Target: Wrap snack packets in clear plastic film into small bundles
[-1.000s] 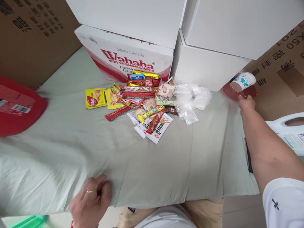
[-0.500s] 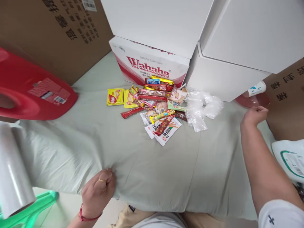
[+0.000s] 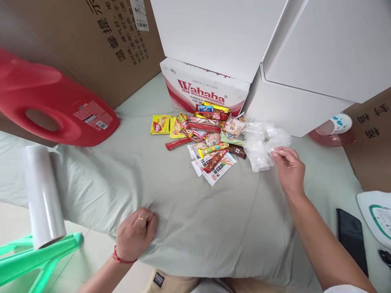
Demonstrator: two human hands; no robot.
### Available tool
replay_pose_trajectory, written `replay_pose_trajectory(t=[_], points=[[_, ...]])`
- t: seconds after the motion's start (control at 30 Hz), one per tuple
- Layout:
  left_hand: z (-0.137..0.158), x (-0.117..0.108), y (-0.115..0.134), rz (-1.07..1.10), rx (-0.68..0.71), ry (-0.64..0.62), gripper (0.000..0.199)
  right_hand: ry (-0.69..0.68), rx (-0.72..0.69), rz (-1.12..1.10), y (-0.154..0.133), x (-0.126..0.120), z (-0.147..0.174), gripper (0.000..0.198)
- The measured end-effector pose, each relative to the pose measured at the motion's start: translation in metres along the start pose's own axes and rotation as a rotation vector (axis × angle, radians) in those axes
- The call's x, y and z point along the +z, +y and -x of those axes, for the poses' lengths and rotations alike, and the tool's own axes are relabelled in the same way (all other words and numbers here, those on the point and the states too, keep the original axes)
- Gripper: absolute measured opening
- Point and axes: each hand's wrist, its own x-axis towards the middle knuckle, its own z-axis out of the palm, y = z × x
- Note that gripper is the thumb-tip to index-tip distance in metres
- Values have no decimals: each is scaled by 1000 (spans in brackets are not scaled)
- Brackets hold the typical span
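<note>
Accessing crumpled clear plastic bags (image 3: 258, 146) appears current: right hand (image 3: 291, 169) fingertips together, hold unclear, left hand (image 3: 136, 234) fisted at grey-green cloth-covered bench (image 3: 201, 224) near edge; lifting requires pinching.

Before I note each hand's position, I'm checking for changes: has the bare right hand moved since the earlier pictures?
Yes: the bare right hand moved left, away from the round reddish dish, to the crumpled clear plastic bags.

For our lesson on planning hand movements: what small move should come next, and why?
Perhaps the right hand should pinch the crumpled clear plastic and lift slightly, because its fingertips are at the plastic's right edge, though a firm grip can't be confirmed. The left hand is curled near the cloth's front edge, well away from the plastic.
</note>
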Motion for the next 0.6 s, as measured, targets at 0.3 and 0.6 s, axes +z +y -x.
replay_pose_trajectory(t=[0.3,0.6], points=[[6,3,-5,20,19,16,21,134,659,-869,-33,-43,60,24],[-13,-15,33,487,-275,107,11,337,758,-1344,-43,-35,127,15]])
